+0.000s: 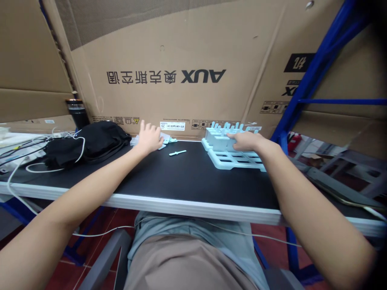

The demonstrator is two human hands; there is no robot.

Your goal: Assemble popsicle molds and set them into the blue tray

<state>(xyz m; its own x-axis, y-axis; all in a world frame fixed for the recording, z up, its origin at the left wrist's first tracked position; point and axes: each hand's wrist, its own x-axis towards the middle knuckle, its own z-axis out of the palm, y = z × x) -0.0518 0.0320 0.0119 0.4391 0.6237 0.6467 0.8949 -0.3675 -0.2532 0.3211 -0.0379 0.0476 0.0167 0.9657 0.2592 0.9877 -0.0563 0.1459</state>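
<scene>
My left hand (149, 138) has its fingers spread over a small heap of translucent and pale-blue plastic pieces (167, 139) at the back of the table. The palm side is hidden. A loose light-blue stick (177, 153) lies flat just right of it. On the right, a light-blue ice-pop mould (216, 141) with several stick handles (225, 126) pointing up stands on a light-blue slotted rack (223, 165). My right hand (246, 141) is closed against the mould's right part, finger and thumb on its front; some fingers are hidden.
The black table (187, 181) has a metal front edge. A black bag (90, 145), white cables (81, 151) and a dark bottle (79, 114) are at left. Large cardboard (169, 44) stands behind. A blue metal frame (302, 86) rises at right, with a dark flat device (341, 187) near it.
</scene>
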